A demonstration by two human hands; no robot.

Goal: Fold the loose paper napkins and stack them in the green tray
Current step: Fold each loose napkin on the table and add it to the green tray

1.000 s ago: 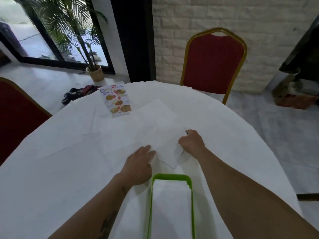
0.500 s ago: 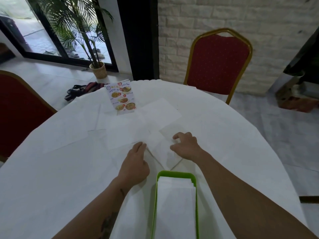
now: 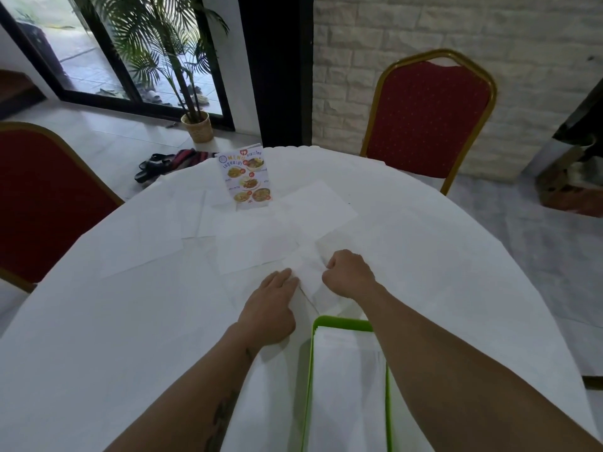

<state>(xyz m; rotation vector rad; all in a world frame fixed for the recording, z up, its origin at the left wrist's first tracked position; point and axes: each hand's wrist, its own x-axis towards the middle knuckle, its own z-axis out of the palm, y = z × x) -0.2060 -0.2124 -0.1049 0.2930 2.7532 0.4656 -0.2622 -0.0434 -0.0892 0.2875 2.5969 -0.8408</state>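
A person sits at a round table (image 3: pixel 98 321) with a white cloth on it. Both bare arms reach out over the table.

The left hand (image 3: pixel 272 308) lies flat with its fingers straight. The fingertips press down on the left edge of a white paper napkin (image 3: pixel 310 278). The right hand (image 3: pixel 350 277) is curled up, and its fingers pinch the right side of the same napkin, which looks a bit bunched up there. This napkin lies on the table between the two hands, just past the far end of the green tray (image 3: pixel 342 321).

The green tray sits close to the person, under the right arm. Inside it is a stack of folded napkins (image 3: pixel 346 386), white and neat.

More loose napkins (image 3: pixel 254 252) lie spread flat on the table, past the hands. They overlap each other a little. One of them (image 3: pixel 316 207) lies farther back, near the menu card.

The menu card (image 3: pixel 246 177) stands up at the far side of the table. It has pictures of food on it.

A red chair with a gold frame (image 3: pixel 430 115) stands behind the table on the right. Another red chair (image 3: pixel 42 203) is on the left. A palm plant in a woven pot (image 3: pixel 196 125) stands on the floor by the glass door. Some sandals (image 3: pixel 153 166) lie on the floor near it. The wall behind is white brick (image 3: pixel 424 24).
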